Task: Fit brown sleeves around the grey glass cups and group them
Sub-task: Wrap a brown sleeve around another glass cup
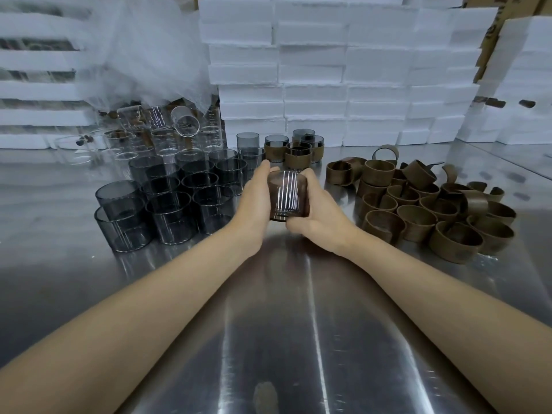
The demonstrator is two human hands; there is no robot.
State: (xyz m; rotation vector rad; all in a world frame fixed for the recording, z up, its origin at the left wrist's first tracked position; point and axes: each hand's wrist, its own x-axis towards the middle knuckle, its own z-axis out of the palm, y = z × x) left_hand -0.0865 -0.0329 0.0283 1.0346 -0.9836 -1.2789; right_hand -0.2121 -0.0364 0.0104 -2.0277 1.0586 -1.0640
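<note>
Steel table (283,324) carries all stock. Left hand (254,201) and right hand (319,216) together grasp one grey cup (288,195) at centre; a brown sleeve appears to wrap it. Risk: smooth glass may slip during sleeve adjustment and strike the bare grey cups (170,204) just left. Loose sleeves (418,210) lie right. All cups appear empty. Beyond, sleeved cups (298,152) stand grouped before foam blocks (328,70).

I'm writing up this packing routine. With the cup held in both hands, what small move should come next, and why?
Probably set the cup down by the sleeved cups just beyond: both the left hand and right hand grip it, and brown already seems to wrap it.
</note>
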